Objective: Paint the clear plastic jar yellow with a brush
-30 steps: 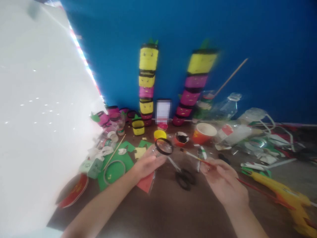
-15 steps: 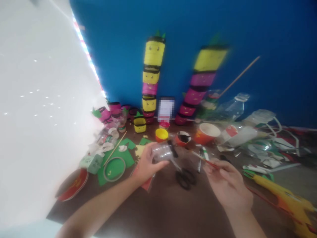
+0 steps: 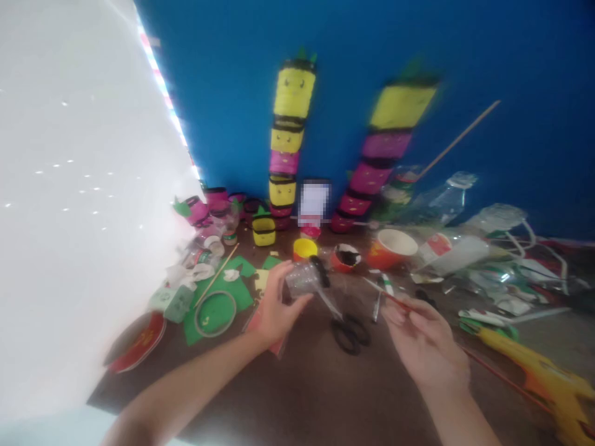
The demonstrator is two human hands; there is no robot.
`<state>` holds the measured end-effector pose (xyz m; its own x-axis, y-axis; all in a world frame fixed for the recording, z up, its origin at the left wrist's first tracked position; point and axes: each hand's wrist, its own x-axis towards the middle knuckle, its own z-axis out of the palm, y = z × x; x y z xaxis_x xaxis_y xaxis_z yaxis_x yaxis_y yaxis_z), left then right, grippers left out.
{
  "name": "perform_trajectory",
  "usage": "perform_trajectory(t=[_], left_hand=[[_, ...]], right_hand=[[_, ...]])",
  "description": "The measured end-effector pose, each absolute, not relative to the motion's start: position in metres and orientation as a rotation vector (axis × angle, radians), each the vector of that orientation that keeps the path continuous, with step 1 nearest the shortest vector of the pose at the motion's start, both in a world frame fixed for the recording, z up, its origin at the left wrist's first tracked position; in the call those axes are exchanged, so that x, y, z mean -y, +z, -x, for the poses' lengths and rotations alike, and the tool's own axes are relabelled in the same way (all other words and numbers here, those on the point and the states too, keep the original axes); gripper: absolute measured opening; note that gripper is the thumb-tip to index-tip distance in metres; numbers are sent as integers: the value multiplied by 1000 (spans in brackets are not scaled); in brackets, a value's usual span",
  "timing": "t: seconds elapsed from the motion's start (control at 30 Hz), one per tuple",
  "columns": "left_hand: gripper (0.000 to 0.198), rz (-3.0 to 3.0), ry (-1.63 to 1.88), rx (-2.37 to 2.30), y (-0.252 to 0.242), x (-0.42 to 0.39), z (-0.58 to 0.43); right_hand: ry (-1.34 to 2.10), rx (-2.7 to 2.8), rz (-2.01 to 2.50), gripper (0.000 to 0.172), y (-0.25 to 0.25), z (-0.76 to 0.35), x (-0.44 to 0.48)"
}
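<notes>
My left hand [image 3: 277, 307] grips a small clear plastic cup [image 3: 304, 280] with a black rim, lying on its side with the rim turned right. My right hand [image 3: 425, 345] pinches a thin red-handled paintbrush [image 3: 395, 301], its tip pointing left toward the cup and its handle trailing off to the right. Black scissors [image 3: 349, 332] lie on the brown table between my hands. Just beyond the cup stand a small yellow pot [image 3: 304, 248] and a pot of black paint [image 3: 346, 257].
Two tall stacks of yellow and pink decorated cups [image 3: 287, 142] lean against the blue wall. An orange bowl [image 3: 392, 247], clear bottles [image 3: 444, 198] and scraps crowd the right. A yellow glue gun [image 3: 534, 375] lies at right. Green foam sheets [image 3: 218, 303] lie left, beside a white wall.
My left hand has turned the cup from rim facing me to lying sideways. My right hand with the brush shifted slightly right and lower. The camera moved a little.
</notes>
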<state>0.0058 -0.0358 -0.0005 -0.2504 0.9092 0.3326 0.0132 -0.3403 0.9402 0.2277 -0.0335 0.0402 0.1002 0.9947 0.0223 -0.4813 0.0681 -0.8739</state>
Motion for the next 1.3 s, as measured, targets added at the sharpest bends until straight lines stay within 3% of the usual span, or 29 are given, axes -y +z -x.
perform_trajectory(t=[0.37, 0.83, 1.3], left_hand=[[50, -1725, 1683, -1259, -7, 35, -2], [73, -1072, 1525, -983, 6, 32, -4], [55, -861, 1533, -1017, 14, 31, -2]], right_hand=[[1408, 770, 836, 12, 45, -226, 33], [1404, 791, 881, 14, 45, -223, 35], [1401, 762, 886, 11, 41, -225, 33]])
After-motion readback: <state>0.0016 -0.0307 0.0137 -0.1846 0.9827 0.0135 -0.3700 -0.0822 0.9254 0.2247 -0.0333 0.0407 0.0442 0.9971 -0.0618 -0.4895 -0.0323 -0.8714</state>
